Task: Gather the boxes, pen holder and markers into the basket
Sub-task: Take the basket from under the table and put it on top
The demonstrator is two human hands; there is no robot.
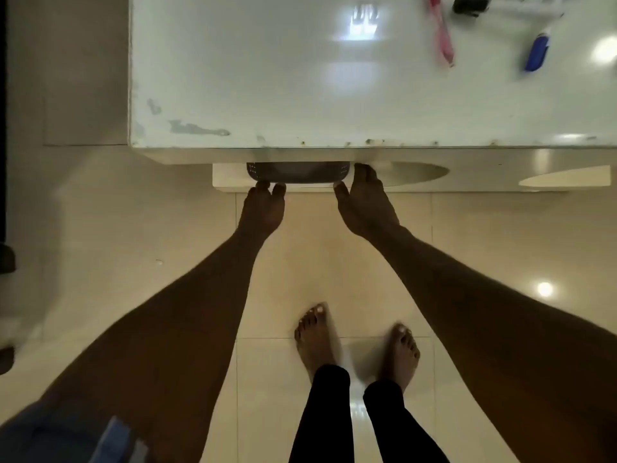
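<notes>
The basket (298, 172) is dark grey, with small holes near its corners, and sits mostly hidden beneath the near edge of the table (267, 78), on a low white shelf (230, 178); only its near rim shows. The left hand (262, 208) meets the rim's left corner, fingers curled onto the edge. The right hand (364, 202) takes the right corner, thumb along the near rim and fingers reaching up the basket's right side. So the grip of each hand is closed on the basket, which spans the gap between them. Most of each hand's fingers are tucked out of view under the table, so how deep the hold goes cannot be told.

Beyond the right hand and well apart from it, on the far right of the tabletop, lies a pink marker (442, 31), blurred, and further right a blue marker (537, 51) with a white tip. A small black thing (469, 5) lies at the far edge above them, too cut off to name.

Below the hands, the person's bare feet (315, 335) stand on the pale tiled floor (167, 228).
</notes>
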